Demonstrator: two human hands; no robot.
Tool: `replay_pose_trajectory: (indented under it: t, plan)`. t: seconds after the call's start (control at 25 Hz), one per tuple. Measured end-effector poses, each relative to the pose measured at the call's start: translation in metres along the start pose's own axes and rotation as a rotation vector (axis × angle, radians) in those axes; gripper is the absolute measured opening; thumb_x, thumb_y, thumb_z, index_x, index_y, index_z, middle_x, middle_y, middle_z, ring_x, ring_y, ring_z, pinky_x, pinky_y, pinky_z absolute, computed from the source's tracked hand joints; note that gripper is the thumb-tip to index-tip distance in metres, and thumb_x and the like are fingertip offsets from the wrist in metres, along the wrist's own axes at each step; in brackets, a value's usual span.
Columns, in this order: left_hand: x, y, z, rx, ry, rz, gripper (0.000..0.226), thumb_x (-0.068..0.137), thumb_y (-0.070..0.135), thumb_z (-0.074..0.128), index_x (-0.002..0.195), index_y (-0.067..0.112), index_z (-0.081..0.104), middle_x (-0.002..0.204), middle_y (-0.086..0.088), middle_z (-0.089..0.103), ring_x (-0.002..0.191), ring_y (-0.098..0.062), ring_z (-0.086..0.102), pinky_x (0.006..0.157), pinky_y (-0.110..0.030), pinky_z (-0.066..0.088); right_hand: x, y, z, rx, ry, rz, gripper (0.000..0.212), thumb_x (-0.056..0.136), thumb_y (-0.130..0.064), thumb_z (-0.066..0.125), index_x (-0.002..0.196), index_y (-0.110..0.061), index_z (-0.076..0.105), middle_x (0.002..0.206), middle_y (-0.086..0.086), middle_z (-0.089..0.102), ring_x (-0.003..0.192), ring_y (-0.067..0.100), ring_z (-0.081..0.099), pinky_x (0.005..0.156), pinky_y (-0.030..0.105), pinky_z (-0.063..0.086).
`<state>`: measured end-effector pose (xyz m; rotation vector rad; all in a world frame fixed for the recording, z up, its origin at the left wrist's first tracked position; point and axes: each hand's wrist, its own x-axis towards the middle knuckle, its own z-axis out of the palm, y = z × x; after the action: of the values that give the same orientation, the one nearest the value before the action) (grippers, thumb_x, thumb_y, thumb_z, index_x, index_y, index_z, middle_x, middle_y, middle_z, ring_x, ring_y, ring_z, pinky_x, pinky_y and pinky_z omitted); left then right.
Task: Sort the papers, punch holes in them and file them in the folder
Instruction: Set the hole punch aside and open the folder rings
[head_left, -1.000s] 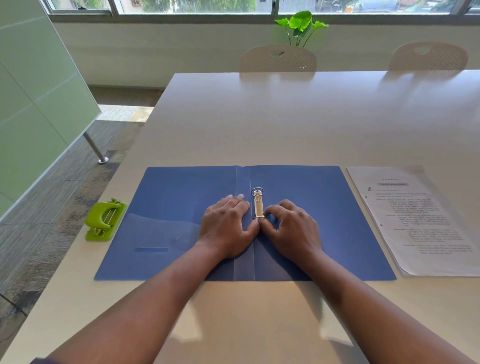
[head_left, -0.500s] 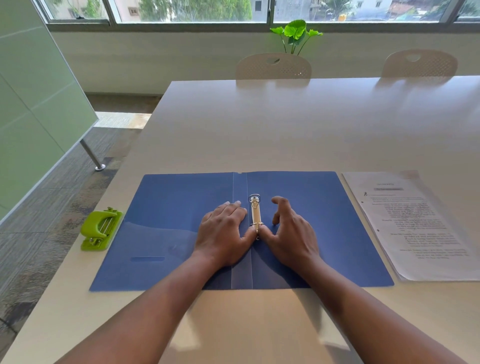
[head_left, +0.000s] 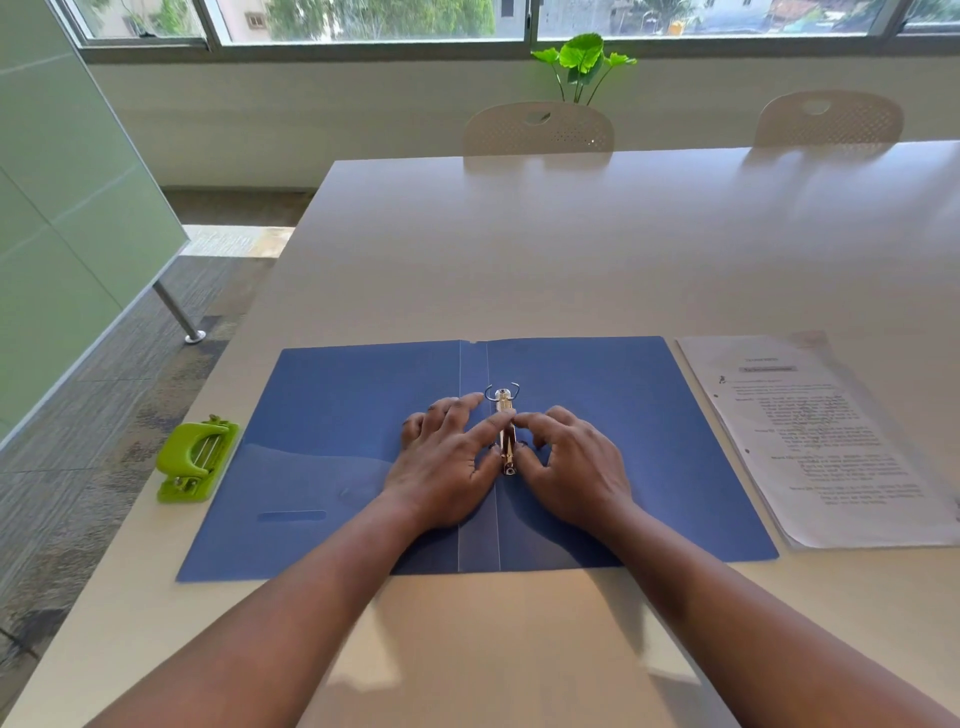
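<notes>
Folder (head_left: 649, 441): blue, lay opened flat on the table (head_left: 571, 249), near your edge, spine running away from you. Contents: no sheets on either leaf. Left leaf carried a clear pocket across its lower part; whether anything sat in it could not be told.

Ring clip (head_left: 506, 431): metal, on the spine. The far ring stood parted, two prongs curving up and apart. The near ring was mostly hidden by your fingers.

Left hand (head_left: 441, 467): rested on the left leaf just beside the clip, forefinger stretched onto the clip, thumb against its near end, other fingers laid loosely on the leaf.

Right hand (head_left: 571, 473): rested on the right leaf, forefinger meeting the left one on top of the clip, thumb at its near end, remaining fingers curled under. You pressed the clip from both sides.

Papers (head_left: 831, 447): white printed stack, flat on the table just right of the folder, not touching it, its right side running out of view.

Punch (head_left: 195, 460): green, at the table's left edge, just left of the folder.

Room: the folder's near edge sat close to the table's near edge; the far half of the table lay open up to two chairs (head_left: 537, 130).
</notes>
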<state>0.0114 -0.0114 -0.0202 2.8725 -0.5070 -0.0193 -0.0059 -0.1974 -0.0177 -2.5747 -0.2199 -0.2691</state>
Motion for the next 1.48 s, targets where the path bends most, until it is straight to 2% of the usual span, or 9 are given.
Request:
replay_pose_trajectory:
  t: [0.28,0.56,0.64,0.8,0.92,1.04,1.24,1.32,1.48]
  plan:
    - [0.002,-0.001,-0.003,-0.022,-0.05,0.013,0.055,0.096,0.06,0.034,0.15,0.055,0.031,0.169,0.009,0.004,0.152,-0.016,0.003,0.118,-0.043,0.007,0.001,-0.002,-0.004,0.004,-0.04,0.026,0.035,0.091,-0.047,0.055,0.121,-0.037,0.071,0.099,-0.011,0.063,0.093,0.015,0.061,0.072,0.03,0.042]
    - [0.004,0.007,-0.015,0.014,-0.095,0.024,0.077,0.078,0.079,0.034,0.15,0.051,0.035,0.169,0.009,-0.001,0.154,-0.019,0.008,0.12,-0.049,0.011,0.006,0.006,-0.018,0.074,-0.235,0.026,0.039,0.089,-0.035,0.063,0.128,-0.034,0.067,0.105,-0.009,0.061,0.093,0.013,0.059,0.083,0.037,0.054]
    - [0.006,0.013,-0.021,0.042,-0.133,0.03,0.088,0.074,0.089,0.04,0.151,0.046,0.036,0.169,0.009,-0.004,0.154,-0.022,0.011,0.121,-0.053,0.017,0.003,0.012,-0.022,0.138,-0.19,0.034,0.044,0.089,-0.029,0.066,0.133,-0.027,0.065,0.11,-0.009,0.063,0.098,0.013,0.059,0.09,0.036,0.053]
    - [0.013,0.024,-0.036,0.15,-0.226,0.038,0.104,0.061,0.098,0.048,0.147,0.04,0.045,0.169,0.007,-0.011,0.156,-0.024,0.004,0.121,-0.062,0.015,-0.008,0.033,-0.032,-0.087,0.053,0.062,0.047,0.091,-0.048,0.066,0.13,-0.022,0.067,0.124,-0.004,0.067,0.116,0.024,0.057,0.094,0.04,0.047]
    - [0.024,0.04,-0.046,0.292,-0.251,0.064,0.1,0.057,0.097,0.054,0.135,0.035,0.056,0.169,0.003,0.006,0.155,-0.027,0.0,0.121,-0.063,0.004,-0.014,0.051,-0.048,-0.215,-0.024,0.145,0.055,0.091,-0.064,0.058,0.131,-0.027,0.065,0.136,-0.006,0.06,0.127,0.024,0.049,0.097,0.043,0.042]
    - [0.036,0.056,-0.053,0.347,-0.266,0.058,0.106,0.048,0.092,0.065,0.134,0.032,0.053,0.164,0.0,0.016,0.152,-0.03,0.003,0.12,-0.059,0.0,-0.02,0.061,-0.059,-0.273,-0.154,0.174,0.062,0.091,-0.071,0.05,0.139,-0.033,0.057,0.146,-0.007,0.05,0.136,0.023,0.041,0.104,0.045,0.038]
    - [0.059,0.102,-0.062,0.437,-0.431,0.259,0.124,0.058,0.062,0.087,0.158,0.039,0.018,0.17,-0.003,-0.003,0.154,-0.033,-0.012,0.121,-0.053,-0.006,-0.026,0.065,-0.065,-0.241,-0.212,0.159,0.065,0.093,-0.066,0.051,0.149,-0.033,0.047,0.158,-0.009,0.04,0.144,0.021,0.034,0.111,0.047,0.033]
    - [0.069,0.121,-0.064,0.286,-0.473,0.35,0.115,0.067,0.046,0.09,0.159,0.037,0.02,0.17,0.001,0.006,0.156,-0.029,-0.002,0.124,-0.046,0.003,-0.025,0.071,-0.073,-0.134,-0.209,0.154,0.06,0.094,-0.056,0.059,0.147,-0.028,0.051,0.157,-0.007,0.044,0.142,0.02,0.039,0.113,0.043,0.035]
    - [0.084,0.157,-0.052,-0.117,-0.309,0.464,0.076,0.085,0.026,0.078,0.151,0.025,0.038,0.153,0.003,0.043,0.143,-0.02,0.036,0.115,-0.03,0.029,-0.024,0.094,-0.106,0.109,-0.043,0.177,0.039,0.092,-0.026,0.065,0.131,-0.018,0.066,0.133,0.001,0.065,0.12,0.02,0.061,0.1,0.03,0.045]
